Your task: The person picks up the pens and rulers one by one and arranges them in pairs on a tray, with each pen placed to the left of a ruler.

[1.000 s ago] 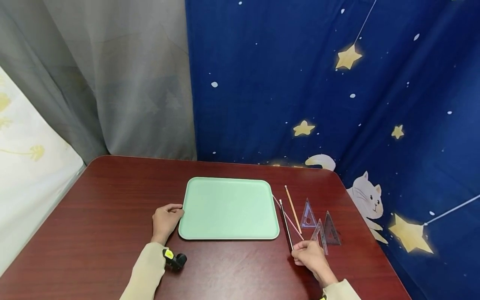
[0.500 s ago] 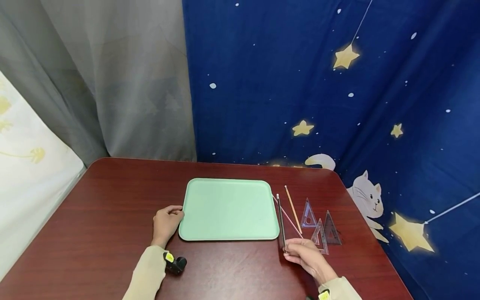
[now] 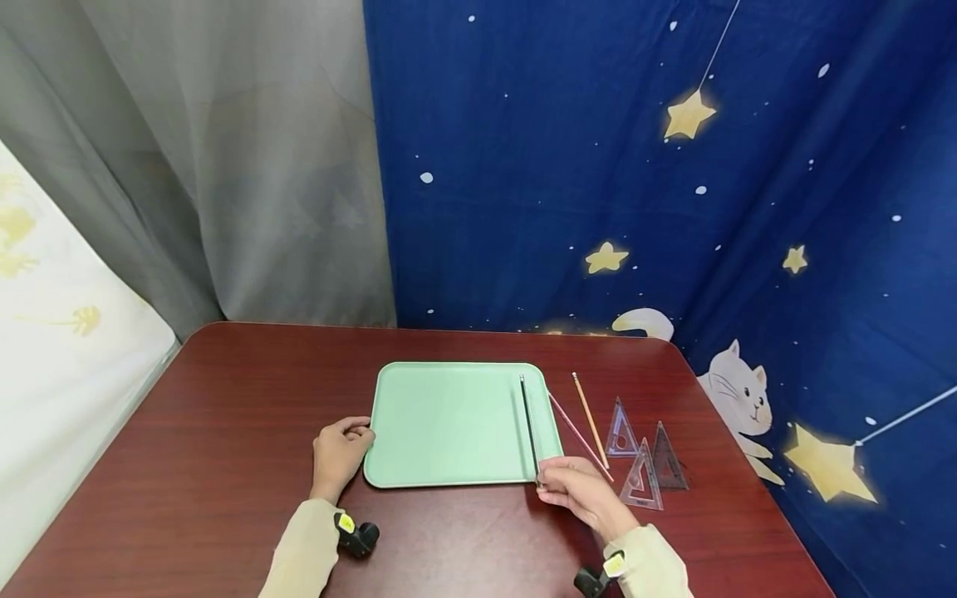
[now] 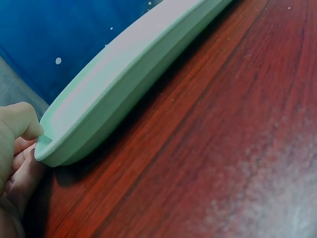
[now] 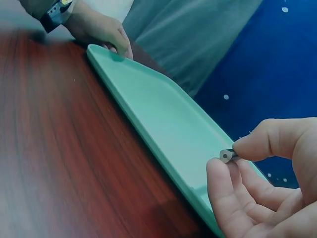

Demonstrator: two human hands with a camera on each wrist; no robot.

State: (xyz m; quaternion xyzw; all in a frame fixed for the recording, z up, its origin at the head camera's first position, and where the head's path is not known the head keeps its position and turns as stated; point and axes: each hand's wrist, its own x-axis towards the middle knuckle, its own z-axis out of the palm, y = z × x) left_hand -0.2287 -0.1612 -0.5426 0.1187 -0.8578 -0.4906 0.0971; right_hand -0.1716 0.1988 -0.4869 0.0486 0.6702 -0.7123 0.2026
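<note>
A black pencil (image 3: 528, 423) is pinched near its lower end by my right hand (image 3: 579, 492), between thumb and fingers. It slants over the right part of the light green tray (image 3: 456, 477), its far end towards the back. In the right wrist view the pencil's flat end (image 5: 225, 156) faces the camera. My left hand (image 3: 338, 455) grips the tray's left rim; the left wrist view shows the thumb (image 4: 25, 120) over the rim and other fingers outside it. Whether the pencil touches the tray, I cannot tell.
On the brown table (image 3: 247, 399), right of the tray, lie a pink pencil (image 3: 579, 434) and an orange pencil (image 3: 591, 419). Further right are a bluish set square (image 3: 620, 432), a clear one (image 3: 643, 482) and a dark one (image 3: 668, 461). Curtains (image 3: 523, 166) hang behind.
My right hand has lifted the black pencil and carried it left, from beside the tray to over its right part. The left hand stays at the tray's left rim.
</note>
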